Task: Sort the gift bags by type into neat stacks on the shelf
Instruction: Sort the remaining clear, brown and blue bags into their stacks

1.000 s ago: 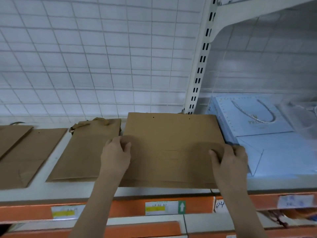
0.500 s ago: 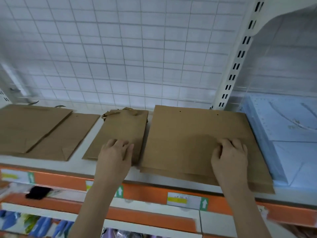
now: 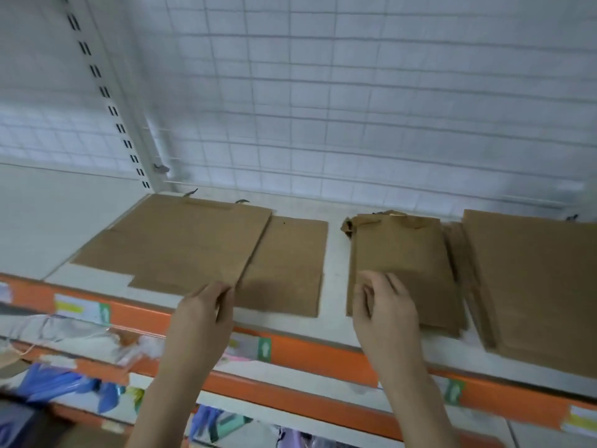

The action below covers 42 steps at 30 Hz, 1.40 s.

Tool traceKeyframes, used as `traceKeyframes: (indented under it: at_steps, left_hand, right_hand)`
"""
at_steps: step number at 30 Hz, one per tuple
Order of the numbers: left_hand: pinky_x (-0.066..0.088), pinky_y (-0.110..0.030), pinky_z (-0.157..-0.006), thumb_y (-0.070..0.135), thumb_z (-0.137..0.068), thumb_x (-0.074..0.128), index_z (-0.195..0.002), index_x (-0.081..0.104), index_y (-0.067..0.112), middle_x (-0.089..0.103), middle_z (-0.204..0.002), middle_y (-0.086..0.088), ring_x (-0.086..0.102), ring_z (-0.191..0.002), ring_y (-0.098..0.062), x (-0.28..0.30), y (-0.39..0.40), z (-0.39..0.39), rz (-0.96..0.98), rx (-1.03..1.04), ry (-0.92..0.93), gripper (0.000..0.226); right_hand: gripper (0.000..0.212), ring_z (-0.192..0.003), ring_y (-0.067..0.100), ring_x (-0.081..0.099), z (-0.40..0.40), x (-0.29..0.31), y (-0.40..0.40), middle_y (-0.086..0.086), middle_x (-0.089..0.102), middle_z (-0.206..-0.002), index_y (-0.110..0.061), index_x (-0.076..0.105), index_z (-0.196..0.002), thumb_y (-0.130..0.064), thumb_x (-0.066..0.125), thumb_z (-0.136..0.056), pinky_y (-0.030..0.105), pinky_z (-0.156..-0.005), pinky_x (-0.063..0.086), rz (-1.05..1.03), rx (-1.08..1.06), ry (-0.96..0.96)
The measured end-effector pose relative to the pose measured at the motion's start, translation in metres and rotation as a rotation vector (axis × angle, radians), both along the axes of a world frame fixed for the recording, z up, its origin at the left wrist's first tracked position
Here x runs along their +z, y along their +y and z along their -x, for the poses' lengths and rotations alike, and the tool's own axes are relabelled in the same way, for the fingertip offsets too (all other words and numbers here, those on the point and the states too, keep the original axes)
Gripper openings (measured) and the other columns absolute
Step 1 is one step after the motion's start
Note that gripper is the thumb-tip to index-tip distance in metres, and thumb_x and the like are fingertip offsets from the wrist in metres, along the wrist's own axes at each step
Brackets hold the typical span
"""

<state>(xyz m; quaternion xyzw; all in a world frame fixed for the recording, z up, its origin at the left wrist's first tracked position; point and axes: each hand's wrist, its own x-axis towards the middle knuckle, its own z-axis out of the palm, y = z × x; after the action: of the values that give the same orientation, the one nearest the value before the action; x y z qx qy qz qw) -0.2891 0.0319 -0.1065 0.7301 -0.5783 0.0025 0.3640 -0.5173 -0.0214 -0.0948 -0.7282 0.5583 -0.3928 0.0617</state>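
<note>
On the shelf [image 3: 193, 331], four lots of flattened brown paper gift bags are laid out. At the far left a wide kraft bag [image 3: 181, 240] overlaps a narrower kraft bag [image 3: 287, 270]; the near corner of the wide one is touched by the left hand [image 3: 206, 315], whose fingers are loosely curled, though whether the edge is actually pinched cannot be told. Further right, a small stack of handled bags [image 3: 400, 253] is pressed at its near-left corner by the curled fingers of the right hand [image 3: 384, 305]. A tall stack of large bags [image 3: 529, 286] lies at the far right. The squaring-up step appears to be in hand; next, the overlapping pair would probably need separating or aligning.
</note>
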Motion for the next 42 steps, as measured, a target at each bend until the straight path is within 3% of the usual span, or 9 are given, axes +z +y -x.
traceKeyframes:
  at_steps: [8,11,15,19,22,25,32,37,42]
  left_hand:
    - [0.031,-0.018,-0.046,0.005,-0.088,0.056,-0.082,0.066,0.002,0.051,-0.057,-0.001,0.040,-0.047,-0.009,-0.005,-0.003,-0.067,-0.021,0.041,0.059,0.012]
    - [0.031,-0.026,-0.050,0.003,-0.087,0.057,-0.081,0.067,0.002,0.058,-0.060,-0.008,0.043,-0.050,-0.020,-0.006,-0.011,-0.081,-0.001,0.080,0.043,0.011]
    - [0.046,-0.040,-0.074,0.007,-0.084,0.061,-0.090,0.067,0.000,0.066,-0.082,-0.020,0.059,-0.078,-0.039,-0.005,-0.033,-0.114,0.010,0.174,0.012,0.011]
    - [0.024,-0.046,-0.106,0.054,-0.083,0.054,-0.136,0.038,0.008,0.044,-0.135,-0.024,0.034,-0.128,-0.039,0.000,-0.066,-0.169,-0.382,0.361,-0.008,0.072]
    - [0.018,-0.052,-0.110,0.081,-0.063,0.049,-0.145,0.016,0.013,0.027,-0.146,-0.025,0.023,-0.134,-0.044,0.007,-0.076,-0.193,-0.613,0.455,0.016,0.112]
    - [0.022,-0.053,-0.107,0.088,-0.051,0.051,-0.145,0.012,0.018,0.029,-0.144,-0.025,0.028,-0.131,-0.045,0.014,-0.083,-0.198,-0.691,0.473,0.008,0.124]
    - [0.031,-0.042,-0.095,0.079,-0.053,0.063,-0.126,0.038,0.005,0.048,-0.123,-0.020,0.044,-0.117,-0.037,0.029,-0.077,-0.197,-0.674,0.603,-0.102,0.107]
    - [0.040,-0.034,-0.072,0.051,-0.072,0.070,-0.112,0.051,-0.003,0.058,-0.103,-0.015,0.050,-0.088,-0.028,0.029,-0.067,-0.205,-0.503,0.398,0.244,0.069]
    - [0.037,-0.034,-0.077,0.041,-0.083,0.063,-0.115,0.051,0.000,0.058,-0.110,-0.014,0.053,-0.100,-0.032,0.010,-0.045,-0.196,-0.319,0.293,0.497,0.053]
  right_hand:
    - [0.008,-0.072,0.022,0.059,-0.072,-0.007,-0.002,0.004,0.056,-0.084,-0.009,0.063,-0.090,-0.011,0.057,-0.087,0.030,-0.062,0.045,-0.158,0.061,0.083]
    - [0.006,-0.071,0.024,0.058,-0.083,-0.005,-0.012,0.004,0.056,-0.080,-0.008,0.063,-0.085,-0.010,0.057,-0.086,0.031,-0.062,0.043,-0.151,0.060,0.117]
    - [0.014,-0.083,0.022,0.058,-0.096,-0.005,-0.025,0.006,0.060,-0.091,-0.011,0.063,-0.094,-0.017,0.051,-0.089,0.032,-0.073,0.046,-0.205,0.058,0.144]
    - [0.017,-0.088,0.019,0.057,-0.102,-0.002,-0.031,0.004,0.058,-0.098,-0.013,0.062,-0.101,-0.020,0.050,-0.091,0.029,-0.077,0.045,-0.229,0.058,0.138]
    - [0.017,-0.089,0.019,0.057,-0.099,-0.004,-0.036,0.004,0.059,-0.098,-0.012,0.061,-0.100,-0.021,0.050,-0.091,0.031,-0.077,0.046,-0.261,0.021,0.136]
    - [0.015,-0.090,0.019,0.057,-0.098,-0.004,-0.038,0.005,0.058,-0.098,-0.011,0.061,-0.099,-0.020,0.052,-0.090,0.031,-0.078,0.047,-0.294,-0.005,0.118]
    - [0.027,-0.104,0.022,0.053,-0.102,0.001,-0.041,0.006,0.056,-0.112,-0.013,0.056,-0.114,-0.026,0.051,-0.091,0.035,-0.088,0.047,-0.383,-0.047,0.163]
    - [0.043,-0.115,0.027,0.044,-0.103,0.011,-0.044,0.012,0.051,-0.122,-0.013,0.046,-0.121,-0.041,0.053,-0.089,0.035,-0.097,0.038,-0.531,-0.116,0.399]
    - [0.078,-0.114,0.030,0.044,-0.093,0.014,-0.052,0.015,0.044,-0.125,-0.005,0.037,-0.126,-0.063,0.055,-0.077,0.035,-0.087,0.046,-0.761,-0.208,0.410]
